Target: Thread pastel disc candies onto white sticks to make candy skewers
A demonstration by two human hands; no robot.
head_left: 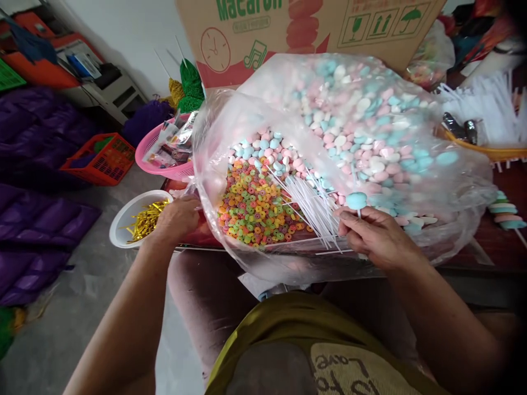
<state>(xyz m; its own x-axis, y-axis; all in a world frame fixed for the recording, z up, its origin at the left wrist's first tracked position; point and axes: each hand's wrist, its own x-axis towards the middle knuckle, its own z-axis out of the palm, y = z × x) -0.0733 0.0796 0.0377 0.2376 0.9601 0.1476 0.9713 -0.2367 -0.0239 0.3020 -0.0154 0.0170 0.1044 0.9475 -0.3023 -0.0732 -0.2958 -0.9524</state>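
The right hand (pixel 373 237) has the action here, thumb and fingers pinched together on a thin white stick (pixel 359 213), and up top sits a blue candy (pixel 356 198), poised just above the fingertips. That stick is over the front of the big clear plastic bag (pixel 216 118), to the right of a heap of loose white sticks (pixel 310 206).

Over on the other side, the left hand (pixel 178 218) is down between the bag's edge and a white bowl (pixel 116 230) of gold strips (pixel 149 218); its fingertips are hidden, so whether they are apart or closed on anything, one cannot tell.

Inside the bag, colourful ring candies (pixel 255 211) lie left of the loose sticks, with pink, white and blue candies (pixel 329 123) massed behind and to the right. A pink basket (pixel 153 168) of small packets stands beyond the bowl, a cardboard box (pixel 263 63) rises behind the bag, and a candy stack (pixel 505 209) lies at far right.
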